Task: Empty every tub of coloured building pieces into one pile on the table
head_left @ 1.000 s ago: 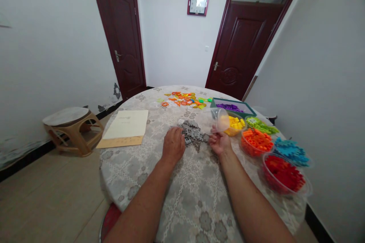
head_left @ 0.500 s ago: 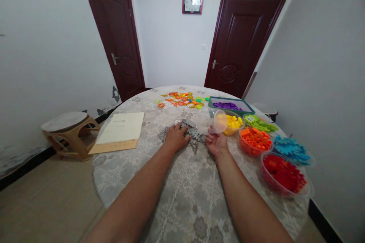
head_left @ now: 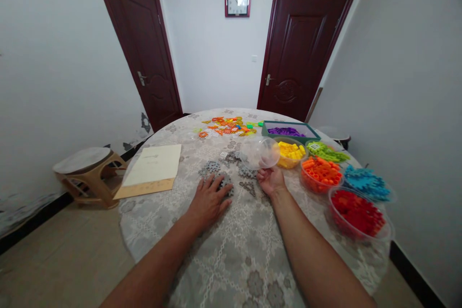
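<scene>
My left hand [head_left: 210, 200] lies with its fingers spread over a grey gear-like plastic piece [head_left: 228, 188] on the table. More grey toothed pieces [head_left: 209, 168] lie just beyond its fingertips. My right hand [head_left: 270, 180], palm turned up and fingers curled, holds a clear plastic tub [head_left: 254, 153] tipped on its side by the rim. Below the tub, between both hands, are a grey cluster of pieces [head_left: 247, 171] and a dark grey triangular piece [head_left: 249, 188]. A small white grid-like piece [head_left: 224, 154] sits behind them.
On the right stand tubs of yellow pieces [head_left: 291, 153], orange tubes [head_left: 322, 173] and red pieces [head_left: 357, 214], beside green [head_left: 328, 152] and blue pieces [head_left: 366, 183]. A green-edged box [head_left: 313, 134] holds purple pieces. Mixed pieces [head_left: 227, 126] lie far back; a paper folder [head_left: 153, 166] lies left.
My left hand has drawn back toward me and left, its fingers spreading over a grey piece and uncovering others. My right hand stays near the same spot with the tub.
</scene>
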A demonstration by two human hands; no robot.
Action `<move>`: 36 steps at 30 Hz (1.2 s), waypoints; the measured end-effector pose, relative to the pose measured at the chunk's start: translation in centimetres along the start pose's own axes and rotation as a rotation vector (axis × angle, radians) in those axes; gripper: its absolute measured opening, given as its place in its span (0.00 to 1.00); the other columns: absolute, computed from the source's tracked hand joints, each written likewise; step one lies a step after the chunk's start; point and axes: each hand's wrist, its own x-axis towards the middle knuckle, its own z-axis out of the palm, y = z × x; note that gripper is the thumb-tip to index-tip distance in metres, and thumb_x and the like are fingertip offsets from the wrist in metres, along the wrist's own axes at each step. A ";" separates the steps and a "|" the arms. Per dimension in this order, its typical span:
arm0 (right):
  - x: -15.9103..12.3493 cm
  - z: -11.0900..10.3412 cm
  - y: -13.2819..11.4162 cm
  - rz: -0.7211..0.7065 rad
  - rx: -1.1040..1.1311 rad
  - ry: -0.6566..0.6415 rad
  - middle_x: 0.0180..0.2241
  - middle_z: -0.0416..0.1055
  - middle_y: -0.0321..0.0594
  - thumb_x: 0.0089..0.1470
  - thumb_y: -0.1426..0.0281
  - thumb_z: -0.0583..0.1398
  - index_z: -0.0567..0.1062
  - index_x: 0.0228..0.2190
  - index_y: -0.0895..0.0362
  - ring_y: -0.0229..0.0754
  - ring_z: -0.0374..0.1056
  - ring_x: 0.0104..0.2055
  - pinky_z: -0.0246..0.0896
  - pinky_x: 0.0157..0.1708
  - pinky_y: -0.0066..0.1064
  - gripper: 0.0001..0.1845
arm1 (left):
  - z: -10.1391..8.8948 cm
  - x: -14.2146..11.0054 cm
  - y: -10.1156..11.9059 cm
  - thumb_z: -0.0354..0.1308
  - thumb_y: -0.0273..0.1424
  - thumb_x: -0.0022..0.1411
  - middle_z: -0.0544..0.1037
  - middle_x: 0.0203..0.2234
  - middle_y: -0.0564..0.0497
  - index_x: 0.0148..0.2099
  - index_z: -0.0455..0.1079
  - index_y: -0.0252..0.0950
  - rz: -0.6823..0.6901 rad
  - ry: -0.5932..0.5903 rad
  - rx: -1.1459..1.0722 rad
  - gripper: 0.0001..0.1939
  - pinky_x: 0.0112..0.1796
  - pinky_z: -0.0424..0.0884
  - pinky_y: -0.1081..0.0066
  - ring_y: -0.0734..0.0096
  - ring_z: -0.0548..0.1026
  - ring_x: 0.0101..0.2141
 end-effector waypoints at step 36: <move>-2.0 3.8 -1.0 -0.329 -0.312 -0.041 0.33 0.78 0.34 0.48 0.62 0.70 0.79 0.36 0.54 0.36 0.67 0.29 0.63 0.25 0.25 0.13 | -0.2 4.7 1.3 0.48 0.47 0.77 0.70 0.69 0.45 0.73 0.65 0.51 0.093 0.006 -0.010 0.27 0.69 0.51 0.31 0.40 0.60 0.71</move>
